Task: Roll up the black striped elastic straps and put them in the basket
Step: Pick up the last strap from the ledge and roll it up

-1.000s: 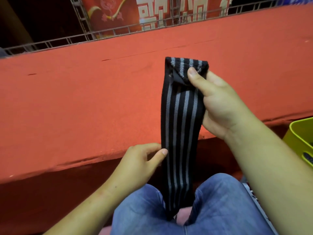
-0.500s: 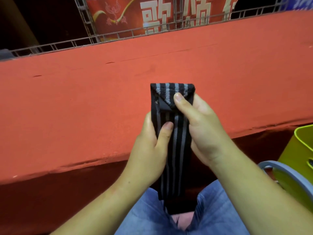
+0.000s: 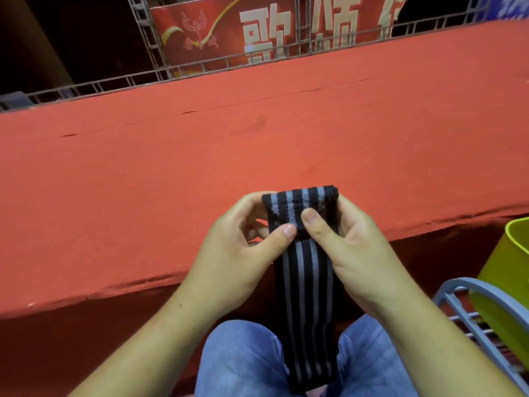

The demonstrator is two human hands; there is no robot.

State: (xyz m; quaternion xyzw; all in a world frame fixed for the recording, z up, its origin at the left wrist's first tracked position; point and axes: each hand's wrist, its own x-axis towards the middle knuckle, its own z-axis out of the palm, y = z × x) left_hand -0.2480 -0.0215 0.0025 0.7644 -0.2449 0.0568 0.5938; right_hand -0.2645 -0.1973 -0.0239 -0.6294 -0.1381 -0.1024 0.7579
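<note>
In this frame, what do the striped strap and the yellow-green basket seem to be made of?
The striped strap: woven elastic fabric, matte; the diagonal weave shows and its top end folds over softly. The yellow-green basket: probably moulded plastic; smooth, even-coloured wall with a rounded rim, slight sheen.

Left hand [image 3: 240, 253] risen to strap [image 3: 307, 276] top beside right hand [image 3: 357, 253]; top end folded over, held lower.

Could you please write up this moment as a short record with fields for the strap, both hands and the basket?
strap: black striped elastic strap, top end folded over, rest hanging between the knees
left hand: pinches the folded top, thumb in front
right hand: pinches the folded top, thumb in front
basket: yellow-green, at right edge, strap not in it
</note>
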